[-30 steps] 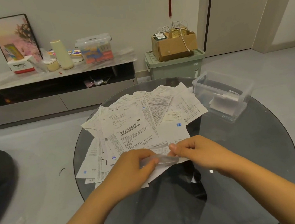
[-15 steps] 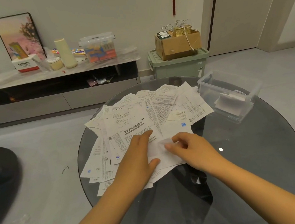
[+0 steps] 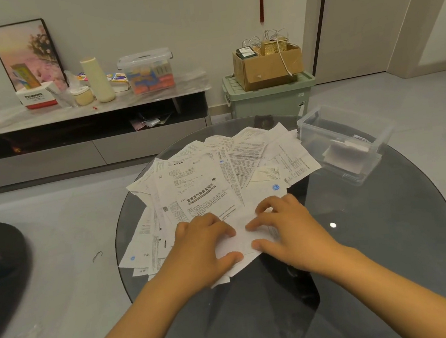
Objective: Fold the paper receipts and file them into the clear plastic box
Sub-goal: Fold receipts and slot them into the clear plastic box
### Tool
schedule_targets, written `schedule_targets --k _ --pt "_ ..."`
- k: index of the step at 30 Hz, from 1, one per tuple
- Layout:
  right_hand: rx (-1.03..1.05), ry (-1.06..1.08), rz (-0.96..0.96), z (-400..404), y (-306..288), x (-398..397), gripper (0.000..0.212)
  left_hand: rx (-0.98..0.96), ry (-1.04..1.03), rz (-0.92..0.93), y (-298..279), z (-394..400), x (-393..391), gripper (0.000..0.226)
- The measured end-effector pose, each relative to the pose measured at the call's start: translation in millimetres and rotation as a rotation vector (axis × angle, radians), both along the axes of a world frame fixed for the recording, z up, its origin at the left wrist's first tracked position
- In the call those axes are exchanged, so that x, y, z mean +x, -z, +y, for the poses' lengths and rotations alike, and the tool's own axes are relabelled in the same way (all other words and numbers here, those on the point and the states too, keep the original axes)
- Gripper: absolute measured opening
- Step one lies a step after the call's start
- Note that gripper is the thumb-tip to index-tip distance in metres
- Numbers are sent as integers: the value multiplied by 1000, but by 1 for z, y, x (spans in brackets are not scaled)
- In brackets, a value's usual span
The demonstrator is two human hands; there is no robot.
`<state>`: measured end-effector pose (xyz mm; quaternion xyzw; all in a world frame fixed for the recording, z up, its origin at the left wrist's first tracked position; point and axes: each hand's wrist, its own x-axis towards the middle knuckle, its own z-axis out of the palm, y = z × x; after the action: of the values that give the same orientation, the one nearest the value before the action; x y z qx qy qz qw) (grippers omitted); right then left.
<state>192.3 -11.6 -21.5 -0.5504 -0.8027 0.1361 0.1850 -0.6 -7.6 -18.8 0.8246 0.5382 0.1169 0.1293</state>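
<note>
Receipts (image 3: 217,180) are pressed flat by left hand (image 3: 199,243) and right hand (image 3: 287,231), fingers spread; "Panasonic" is read on box (image 3: 37,97); receipt print possibly Chinese.

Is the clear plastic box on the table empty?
No. The lidless clear plastic box already holds a few folded white papers, lying against its near right side.

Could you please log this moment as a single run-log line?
step: folding | left hand, right hand: pressing receipt flat on pile | clear plastic box: open, some folded papers inside
</note>
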Motion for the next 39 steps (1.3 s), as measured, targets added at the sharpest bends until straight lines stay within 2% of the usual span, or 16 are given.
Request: schedule_targets --k 5,6,8,11,14,18,22,28,33,39 --pt "-66 -57 -84 2 -3 4 49 -36 34 22 -1 5 -6 48" --pt "-67 -67 -100 2 -5 5 47 -33 41 15 -2 5 -6 46" --pt "-66 -79 -111 4 -7 6 39 -19 55 -24 -6 5 -6 29" --pt "-85 -35 -19 8 -11 5 22 5 39 -88 -12 4 -4 21" --pt "-108 47 67 10 -9 4 22 3 -28 -117 -12 5 0 21" --pt "-137 141 167 11 -6 0 10 12 -116 -141 -8 9 3 27" --pt "-190 163 185 9 -8 -3 22 29 -132 -119 -3 10 5 35" --pt "-237 134 122 5 -14 -2 15 33 -48 -102 -4 6 9 11" --pt "-418 30 126 3 -22 6 33 4 60 -69 1 1 7 24" --pt "-380 -22 95 -7 -28 12 37 -74 115 -85 1 0 3 33"
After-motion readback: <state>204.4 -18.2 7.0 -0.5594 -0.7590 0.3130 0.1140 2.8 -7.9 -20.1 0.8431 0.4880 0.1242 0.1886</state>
